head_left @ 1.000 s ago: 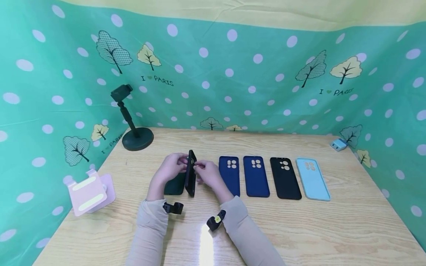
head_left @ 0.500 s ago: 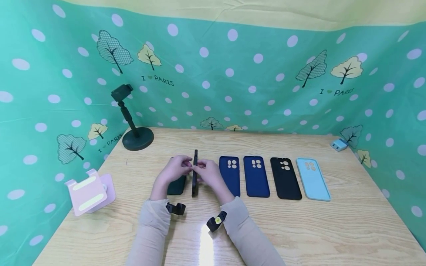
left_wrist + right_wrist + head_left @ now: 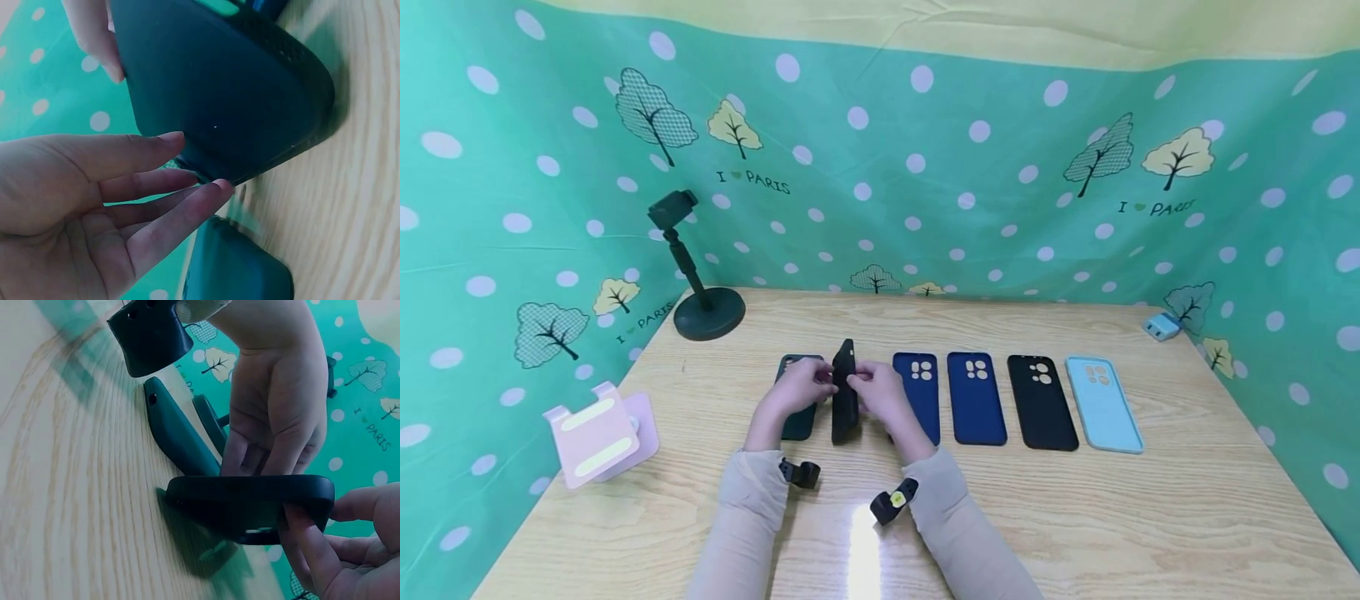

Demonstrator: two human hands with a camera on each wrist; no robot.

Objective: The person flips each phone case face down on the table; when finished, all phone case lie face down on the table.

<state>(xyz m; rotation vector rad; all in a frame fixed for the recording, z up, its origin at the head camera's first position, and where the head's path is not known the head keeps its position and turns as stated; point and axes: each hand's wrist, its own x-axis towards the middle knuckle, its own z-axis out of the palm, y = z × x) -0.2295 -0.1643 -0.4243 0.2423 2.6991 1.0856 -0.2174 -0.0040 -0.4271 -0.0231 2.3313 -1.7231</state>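
Observation:
A black phone case (image 3: 845,400) stands on its long edge on the table, between my two hands. My left hand (image 3: 797,387) holds its left side; in the left wrist view the thumb and fingers of this left hand (image 3: 94,194) meet its lower edge. From the other side my right hand (image 3: 883,393) pinches the case, its fingers against the case wall in the right wrist view, where part of the case's cutout shows. A dark green phone case (image 3: 797,425) lies flat under my left hand, partly covered by it.
To the right lie two dark blue cases (image 3: 977,408), another black case (image 3: 1043,408) and a light blue case (image 3: 1105,408). A pink folding stand (image 3: 598,442) is at left, a black round-based stand (image 3: 709,312) behind. A light blue plug adapter (image 3: 1162,326) sits far right.
The black phone case has shifted slightly right and turned, passing edge-on so its other face shows. My left hand has moved right with it, uncovering more of the dark green case.

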